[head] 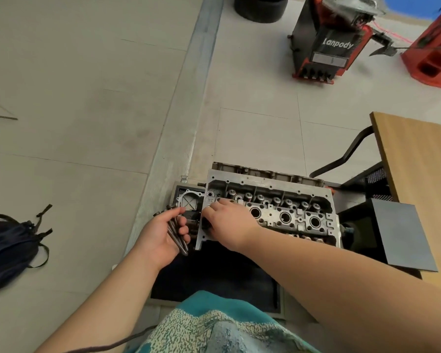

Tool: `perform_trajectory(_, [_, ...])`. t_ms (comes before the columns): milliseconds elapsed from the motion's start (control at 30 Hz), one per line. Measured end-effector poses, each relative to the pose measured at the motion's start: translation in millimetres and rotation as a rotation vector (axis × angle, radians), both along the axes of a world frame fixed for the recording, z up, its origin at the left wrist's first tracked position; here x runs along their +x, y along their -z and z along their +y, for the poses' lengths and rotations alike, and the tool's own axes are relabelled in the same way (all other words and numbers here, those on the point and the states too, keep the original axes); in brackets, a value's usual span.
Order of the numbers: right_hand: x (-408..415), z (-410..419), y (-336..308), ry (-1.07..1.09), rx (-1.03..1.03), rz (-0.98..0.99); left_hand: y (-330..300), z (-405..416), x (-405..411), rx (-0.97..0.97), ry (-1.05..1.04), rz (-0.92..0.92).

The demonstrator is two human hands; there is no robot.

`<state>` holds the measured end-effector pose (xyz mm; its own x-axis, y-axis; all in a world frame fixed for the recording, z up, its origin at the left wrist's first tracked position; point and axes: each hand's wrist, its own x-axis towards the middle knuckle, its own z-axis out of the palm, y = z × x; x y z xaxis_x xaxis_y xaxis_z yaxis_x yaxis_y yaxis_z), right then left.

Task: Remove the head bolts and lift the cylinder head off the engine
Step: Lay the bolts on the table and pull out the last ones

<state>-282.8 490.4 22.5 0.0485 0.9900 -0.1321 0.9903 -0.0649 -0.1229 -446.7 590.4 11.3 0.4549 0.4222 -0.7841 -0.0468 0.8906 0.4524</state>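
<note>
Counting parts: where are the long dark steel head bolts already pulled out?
In the head view, the long dark steel head bolts are bundled in the left hand, just left of the grey aluminium cylinder head.

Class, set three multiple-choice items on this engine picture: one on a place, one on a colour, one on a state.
1. Where does the bag lie?
A. on the floor, left
B. on the board
C. on the head

2. What colour is the tyre machine's trim?
A. green
B. red
C. yellow

3. What is the left hand doing?
A. resting open
B. holding bolts
C. gripping a wrench

Key: 1 A, it lies on tiles at the left. 2 B, red edges show. 3 B, fingers curl round long bolts.
</note>
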Motion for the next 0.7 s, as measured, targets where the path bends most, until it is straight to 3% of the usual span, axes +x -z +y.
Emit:
perform_trajectory(400, [-9.5,5.5,-0.5,-0.137,0.101,-0.166,-5.1,-9.3,-7.9,-0.085,-0.048,-0.092])
perform_trajectory(700, [1.7,7.6,2.3,-0.249,0.134,-0.081,-6.0,-7.2,-13.0,-0.073,-0.045,-0.079])
